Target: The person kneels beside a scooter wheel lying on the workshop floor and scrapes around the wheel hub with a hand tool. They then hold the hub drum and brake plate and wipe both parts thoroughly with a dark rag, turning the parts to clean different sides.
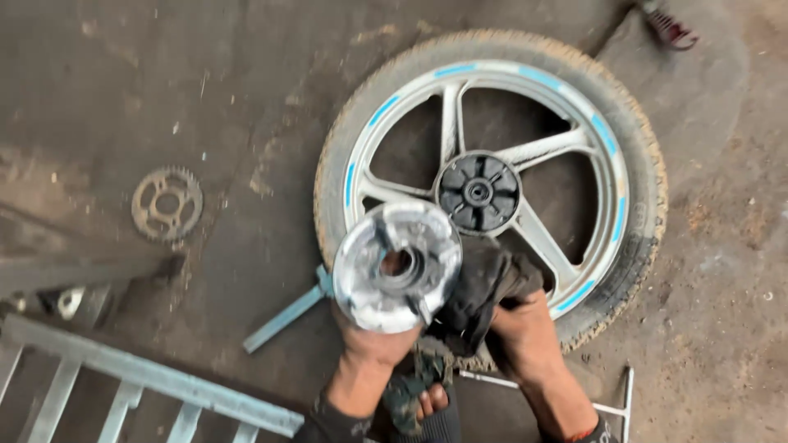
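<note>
- Hands are working low in the middle of the view, just above the concrete floor [164, 90].
- The left hand [373, 340] is gripping from below a round shiny metal hub part [398, 267], and the fingers are closing around its lower rim.
- The hub part is standing tilted, with its open face turning toward the camera; a dark hole is showing in its middle.
- The right hand [521, 332] is clenching a dark rag [484, 287], and the rag is pressing against the right side of the hub part.
- A motorcycle wheel [492, 184] is lying flat on the floor just behind the hands; it is having a silver five-spoke rim with blue stripes and a black hub [478, 194] in the centre.
- The hub part is overlapping the lower left edge of the tyre in the view; I cannot tell if it is touching it.
- A rusty sprocket [167, 203] is lying on the floor at the left, well apart from the wheel.
- A light grey metal bar [283, 320] is lying slanted near the left hand, under the edge of the tyre.
- A grey metal frame [139, 381] with rungs is stretching along the lower left corner of the floor.
- A foot [432, 399] is showing between the two forearms at the bottom edge.
- A red sandal [669, 29] is showing at the top right edge.
</note>
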